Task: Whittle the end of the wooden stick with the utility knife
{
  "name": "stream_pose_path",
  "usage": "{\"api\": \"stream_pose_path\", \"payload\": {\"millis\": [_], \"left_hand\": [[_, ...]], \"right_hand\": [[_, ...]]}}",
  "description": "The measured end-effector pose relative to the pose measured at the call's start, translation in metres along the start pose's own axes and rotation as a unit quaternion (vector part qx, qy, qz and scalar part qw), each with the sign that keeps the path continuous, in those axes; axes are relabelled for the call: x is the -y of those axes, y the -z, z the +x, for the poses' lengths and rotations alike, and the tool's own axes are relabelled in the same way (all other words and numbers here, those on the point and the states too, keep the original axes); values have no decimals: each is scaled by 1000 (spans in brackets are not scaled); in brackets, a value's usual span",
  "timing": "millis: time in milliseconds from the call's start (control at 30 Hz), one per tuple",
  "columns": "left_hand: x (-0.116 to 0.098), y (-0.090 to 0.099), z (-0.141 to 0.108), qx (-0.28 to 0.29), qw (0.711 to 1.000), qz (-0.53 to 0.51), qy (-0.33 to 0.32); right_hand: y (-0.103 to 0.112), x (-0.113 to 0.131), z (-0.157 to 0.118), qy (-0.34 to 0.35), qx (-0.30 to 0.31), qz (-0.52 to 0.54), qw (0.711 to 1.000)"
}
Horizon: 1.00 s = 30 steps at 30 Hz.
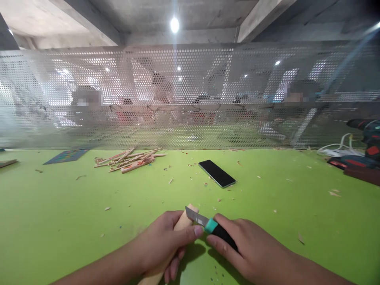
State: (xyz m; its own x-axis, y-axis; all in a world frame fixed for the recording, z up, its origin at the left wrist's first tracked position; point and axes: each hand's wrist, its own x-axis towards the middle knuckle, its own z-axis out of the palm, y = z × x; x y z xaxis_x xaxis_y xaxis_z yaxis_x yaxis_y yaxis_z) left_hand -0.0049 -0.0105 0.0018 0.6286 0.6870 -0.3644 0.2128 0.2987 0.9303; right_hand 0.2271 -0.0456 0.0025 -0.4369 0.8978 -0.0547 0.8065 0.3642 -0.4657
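Observation:
My left hand (166, 237) is closed around a pale strip of wood (181, 224), which slants from the bottom edge up toward the middle. In my right hand (243, 241) is a utility knife (221, 233) with a black handle and a teal collar. Its bare blade (196, 215) lies across the wood near the strip's far end. The left thumb reaches over the wood, with its tip close to the knife's collar. Part of the strip is hidden by my left fingers.
On the green tabletop (74, 206) lie scattered wood shavings and a black-screened phone (217, 173). A pile of thin wooden sticks (130, 159) and a patterned sheet (65, 156) are at the back left. A power drill (371, 138) stands far right. Behind rises a perforated metal screen (178, 99).

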Motion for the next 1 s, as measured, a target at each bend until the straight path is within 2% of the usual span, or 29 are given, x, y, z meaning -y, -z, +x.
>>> {"api": "stream_pose_path", "payload": {"millis": [367, 733, 1000], "left_hand": [[-3, -3, -2, -7, 1000, 18, 6], [-3, -11, -2, -82, 995, 37, 39], [-4, -12, -3, -88, 994, 41, 43]], "right_hand": [[0, 3, 0, -1, 3, -8, 1000], [-4, 2, 1, -9, -14, -10, 1000], [-3, 3, 1, -24, -23, 7, 999]]}}
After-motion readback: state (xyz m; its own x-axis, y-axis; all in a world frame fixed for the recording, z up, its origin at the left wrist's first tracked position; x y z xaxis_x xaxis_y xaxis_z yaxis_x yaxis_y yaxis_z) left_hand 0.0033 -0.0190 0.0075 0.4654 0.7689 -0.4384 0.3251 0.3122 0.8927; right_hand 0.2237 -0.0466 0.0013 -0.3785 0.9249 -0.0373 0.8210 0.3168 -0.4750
